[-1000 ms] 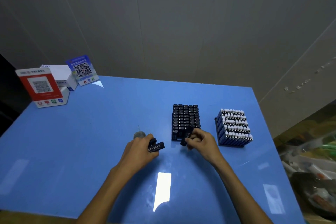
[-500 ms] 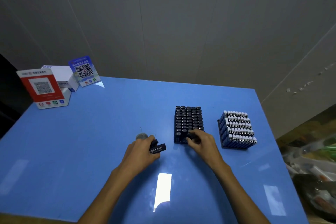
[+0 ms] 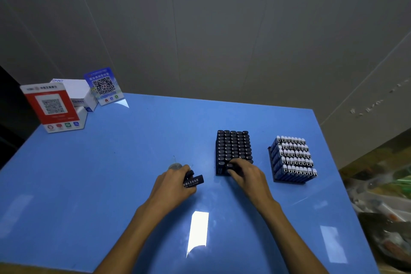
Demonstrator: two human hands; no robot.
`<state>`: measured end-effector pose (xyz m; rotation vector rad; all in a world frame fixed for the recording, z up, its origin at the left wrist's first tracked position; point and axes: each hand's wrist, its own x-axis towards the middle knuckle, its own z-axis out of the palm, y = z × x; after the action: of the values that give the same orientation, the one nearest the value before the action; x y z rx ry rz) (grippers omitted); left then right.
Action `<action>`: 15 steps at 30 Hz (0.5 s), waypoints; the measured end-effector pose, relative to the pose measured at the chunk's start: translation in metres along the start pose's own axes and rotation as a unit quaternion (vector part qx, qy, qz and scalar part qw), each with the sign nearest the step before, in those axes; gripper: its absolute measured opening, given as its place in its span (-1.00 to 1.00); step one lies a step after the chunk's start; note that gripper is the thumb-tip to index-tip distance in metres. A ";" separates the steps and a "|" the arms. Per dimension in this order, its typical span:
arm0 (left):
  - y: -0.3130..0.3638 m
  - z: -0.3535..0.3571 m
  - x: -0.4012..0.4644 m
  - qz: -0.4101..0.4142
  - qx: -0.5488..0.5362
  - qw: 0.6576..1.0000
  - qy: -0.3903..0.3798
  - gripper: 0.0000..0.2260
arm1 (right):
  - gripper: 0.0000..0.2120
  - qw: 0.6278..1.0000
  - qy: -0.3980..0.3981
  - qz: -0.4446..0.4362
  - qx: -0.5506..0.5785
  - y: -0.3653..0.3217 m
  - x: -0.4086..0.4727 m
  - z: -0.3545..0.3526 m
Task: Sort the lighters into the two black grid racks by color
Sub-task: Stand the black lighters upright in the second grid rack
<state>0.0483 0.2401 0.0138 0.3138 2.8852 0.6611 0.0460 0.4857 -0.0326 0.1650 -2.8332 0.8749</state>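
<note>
At the far left of the blue bench (image 3: 111,173) stand a red QR sign (image 3: 52,107), a white box (image 3: 77,91) and a blue QR sign (image 3: 104,85). The left hand (image 3: 172,183) grips black lighters (image 3: 193,180), fingers curled round them, resting on the bench. The right hand (image 3: 245,173) has curled fingers at the near row of the rack of black lighters (image 3: 233,149); whether it pinches one cannot be told. Further right stands the rack of blue lighters (image 3: 291,160).

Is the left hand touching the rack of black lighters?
Apart. The head view shows bare blue table between the left hand and the rack of black lighters.
</note>
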 end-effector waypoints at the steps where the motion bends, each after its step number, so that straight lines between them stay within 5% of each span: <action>1: -0.001 -0.001 0.000 0.001 0.001 1.000 0.001 -0.83 | -0.76 1.000 0.014 -0.007 -0.004 -0.001 -0.001 0.000; 15: -0.004 -0.007 0.000 0.005 -0.008 1.000 -0.013 -0.84 | -0.83 0.999 0.052 0.008 -0.012 -0.012 -0.002 -0.004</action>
<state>0.0466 0.2341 0.0183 0.3314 2.8539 0.6765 0.0504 0.4780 -0.0228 0.0921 -2.7500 0.8278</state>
